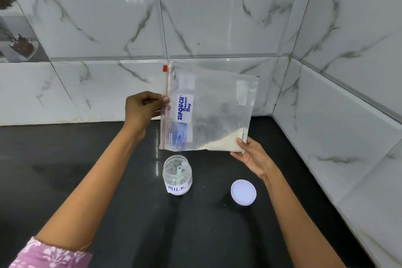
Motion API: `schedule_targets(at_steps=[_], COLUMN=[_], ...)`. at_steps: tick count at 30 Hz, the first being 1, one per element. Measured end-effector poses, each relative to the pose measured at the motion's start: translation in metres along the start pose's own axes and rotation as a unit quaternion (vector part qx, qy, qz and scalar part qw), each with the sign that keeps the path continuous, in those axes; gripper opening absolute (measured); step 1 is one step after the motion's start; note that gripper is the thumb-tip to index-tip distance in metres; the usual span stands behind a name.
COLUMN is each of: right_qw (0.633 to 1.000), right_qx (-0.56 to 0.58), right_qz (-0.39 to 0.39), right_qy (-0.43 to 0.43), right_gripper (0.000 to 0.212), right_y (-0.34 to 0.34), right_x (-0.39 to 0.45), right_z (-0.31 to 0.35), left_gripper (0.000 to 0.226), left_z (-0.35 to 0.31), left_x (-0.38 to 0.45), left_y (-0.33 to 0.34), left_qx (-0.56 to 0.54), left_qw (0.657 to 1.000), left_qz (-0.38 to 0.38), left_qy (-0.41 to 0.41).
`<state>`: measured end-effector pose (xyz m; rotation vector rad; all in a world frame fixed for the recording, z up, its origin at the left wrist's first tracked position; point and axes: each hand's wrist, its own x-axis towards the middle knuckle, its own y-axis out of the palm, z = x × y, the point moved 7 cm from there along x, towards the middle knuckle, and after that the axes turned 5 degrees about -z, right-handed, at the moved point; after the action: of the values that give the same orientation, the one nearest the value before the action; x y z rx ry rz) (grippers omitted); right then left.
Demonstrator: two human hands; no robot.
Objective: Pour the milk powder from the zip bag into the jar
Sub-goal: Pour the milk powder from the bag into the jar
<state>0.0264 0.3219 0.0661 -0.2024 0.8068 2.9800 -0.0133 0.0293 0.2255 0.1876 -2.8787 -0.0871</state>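
Observation:
A clear zip bag [213, 106] with blue print hangs turned on its side above the counter, its red zip edge at the left. My left hand [144, 109] pinches that zip edge. My right hand [250, 154] grips the bag's lower right corner, where the pale milk powder [226, 142] has gathered. Just below the bag's lower left corner stands the open clear jar [177, 175], labelled MILK, with a green scoop [178, 173] inside and a little powder at its bottom.
The jar's white lid [243, 192] lies on the black counter [87, 159] to the right of the jar. Marble-look tiled walls [217, 17] close the back and the right side, forming a corner.

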Motion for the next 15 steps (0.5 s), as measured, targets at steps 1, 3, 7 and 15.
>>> schedule_targets(at_steps=[1, 3, 7, 15], right_qw=[1.000, 0.997, 0.980, 0.958], right_qx=[-0.025, -0.078, -0.192, -0.261], right_qz=[0.006, 0.021, 0.030, 0.020], right_qy=[-0.004, -0.012, -0.052, -0.119], right_gripper=[0.035, 0.038, 0.040, 0.036], right_y=[0.003, 0.012, 0.028, 0.037], right_x=[-0.002, -0.006, -0.012, -0.012], right_z=[0.006, 0.017, 0.038, 0.062], left_gripper=[0.006, 0.006, 0.007, 0.008], left_z=[0.007, 0.022, 0.046, 0.072], left_x=[-0.002, -0.006, -0.013, -0.026], left_y=[-0.010, -0.025, -0.045, -0.053], left_qx=[-0.003, -0.016, -0.018, -0.030], left_qw=[1.000, 0.999, 0.996, 0.994], left_qz=[-0.010, -0.031, -0.063, -0.076], left_qy=[-0.011, -0.031, -0.061, -0.075])
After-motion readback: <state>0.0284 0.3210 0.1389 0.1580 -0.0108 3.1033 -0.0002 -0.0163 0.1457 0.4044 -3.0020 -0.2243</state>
